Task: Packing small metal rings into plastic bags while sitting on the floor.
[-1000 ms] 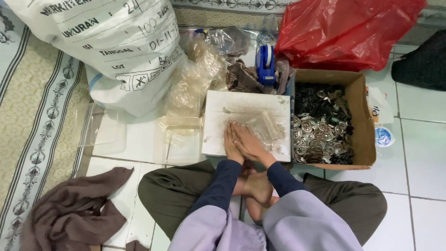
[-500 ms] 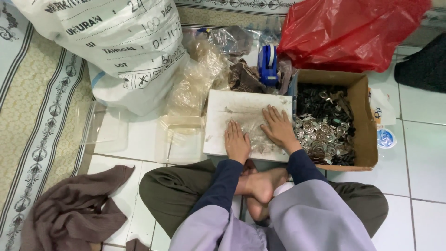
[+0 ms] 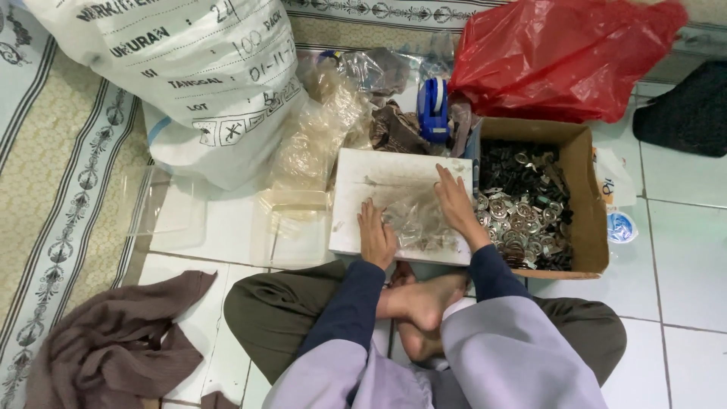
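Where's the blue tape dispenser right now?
In the head view, the blue tape dispenser stands just beyond the white board, between the crumpled clear plastic bags and the red plastic bag.

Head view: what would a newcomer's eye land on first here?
Probably the red bag at top right, above the cardboard box of small metal parts. In the middle, the left hand and right hand lie flat on a clear plastic bag on a white board; a big white sack fills the top left.
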